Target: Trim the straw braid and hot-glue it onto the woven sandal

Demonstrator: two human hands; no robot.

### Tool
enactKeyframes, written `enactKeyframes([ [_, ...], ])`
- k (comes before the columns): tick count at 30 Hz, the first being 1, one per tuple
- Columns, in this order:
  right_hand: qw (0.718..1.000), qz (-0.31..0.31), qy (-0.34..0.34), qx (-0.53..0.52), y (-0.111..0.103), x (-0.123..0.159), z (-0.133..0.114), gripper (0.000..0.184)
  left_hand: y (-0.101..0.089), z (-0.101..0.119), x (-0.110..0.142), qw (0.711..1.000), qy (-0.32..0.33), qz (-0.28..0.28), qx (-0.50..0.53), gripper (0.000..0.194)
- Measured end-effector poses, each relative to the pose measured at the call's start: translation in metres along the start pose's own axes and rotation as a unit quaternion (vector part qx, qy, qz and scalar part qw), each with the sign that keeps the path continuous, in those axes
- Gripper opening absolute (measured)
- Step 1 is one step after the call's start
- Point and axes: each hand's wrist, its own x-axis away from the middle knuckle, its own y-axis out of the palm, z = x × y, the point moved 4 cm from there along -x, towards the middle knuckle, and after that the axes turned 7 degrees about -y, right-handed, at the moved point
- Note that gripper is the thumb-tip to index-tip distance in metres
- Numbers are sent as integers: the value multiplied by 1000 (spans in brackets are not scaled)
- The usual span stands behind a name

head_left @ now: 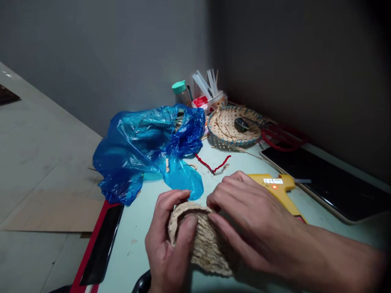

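Observation:
A small beige piece woven from plaited fibre (209, 248), hollow with a curved rim, is between my two hands above the pale table. My left hand (171, 240) wraps its left side, the thumb pressed on the inside of the rim and the fingers round the outside. On the right, my right hand (244, 215) pinches the rim's edge between thumb and curled fingers. Just behind my right hand lies a yellow glue gun (282, 185) with a small orange light lit and a clear stick at its end.
A crumpled blue plastic bag (137, 142) spreads over the table's back left. Behind stand a shallow woven basket (222, 120), a jar with a turquoise lid (180, 87) and a tub of glue sticks (218, 99). A dark tablet (324, 181) lies right; a bent red cord (213, 169) lies mid-table.

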Motion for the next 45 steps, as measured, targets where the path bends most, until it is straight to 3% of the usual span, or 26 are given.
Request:
enactKeyframes([
  [5, 978, -75, 134, -143, 9, 6, 19, 14, 2, -1, -5, 995, 9, -48, -83, 12],
  [12, 960, -118, 179, -180, 13, 5, 29, 11, 3, -3, -8, 985, -35, -133, -104, 13],
  [16, 956, -124, 200, -174, 14, 7, 30, 11, 3, -7, -5, 987, -100, -94, -84, 11],
  [20, 955, -138, 217, -150, 13, 11, 30, 8, 8, -13, -5, 985, -121, -102, -71, 12],
  [23, 954, -174, 208, -129, 9, 10, 31, 5, 8, -18, -9, 980, -127, -116, -96, 15],
  [26, 957, -191, 191, -111, 1, 6, 37, 7, 8, -25, -12, 968, -182, -144, -98, 16],
  [31, 979, -169, 90, -68, -8, -4, 45, 7, 12, -32, -12, 952, -244, -179, -42, 20],
  [37, 980, -195, 23, 21, -2, -12, 49, 14, 18, -40, -10, 937, -282, -206, 2, 26],
  [40, 981, -178, 6, 77, -18, -14, 44, 13, 17, -43, -11, 934, -294, -201, 20, 29],
  [42, 985, -122, 28, 122, -40, -7, 37, 18, 15, -48, -12, 930, -318, -180, 43, 35],
  [44, 979, 9, 81, 187, -68, 10, 25, 21, 12, -53, -14, 922, -354, -140, 79, 44],
  [45, 963, 78, 115, 230, -80, 24, 19, 16, 10, -55, -15, 918, -366, -119, 96, 47],
])
